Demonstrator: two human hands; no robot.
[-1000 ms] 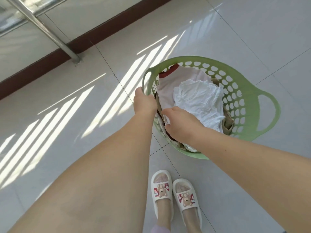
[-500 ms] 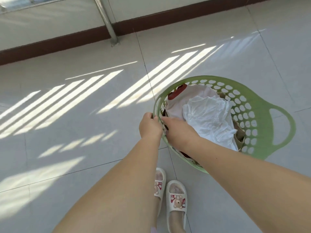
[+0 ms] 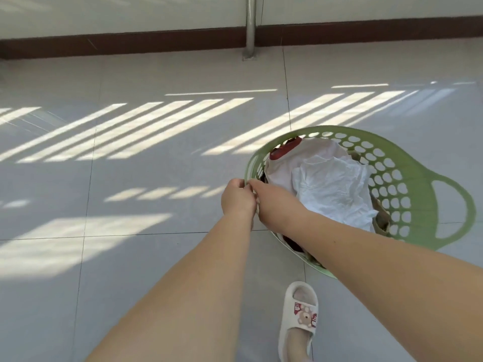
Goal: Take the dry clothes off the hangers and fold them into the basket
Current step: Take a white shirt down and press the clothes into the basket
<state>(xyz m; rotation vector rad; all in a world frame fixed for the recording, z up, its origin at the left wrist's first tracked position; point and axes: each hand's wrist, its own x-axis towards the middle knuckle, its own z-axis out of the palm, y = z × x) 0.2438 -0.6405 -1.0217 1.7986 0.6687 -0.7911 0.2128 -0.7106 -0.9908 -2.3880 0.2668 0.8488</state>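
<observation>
Both hands clench the near-left handle of the green basket [image 3: 407, 163] — left hand [image 3: 237, 198] outside the rim, right hand [image 3: 271, 202] just inside. Basket on the tiled floor [image 3: 130, 192], holding a white garment [image 3: 334, 189] over a cream, red-collared one [image 3: 287, 158] — slipper [image 3: 300, 317] nearby.

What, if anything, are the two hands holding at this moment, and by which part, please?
Both the left hand and the right hand grip the green basket by its near-left rim, close together.
</observation>
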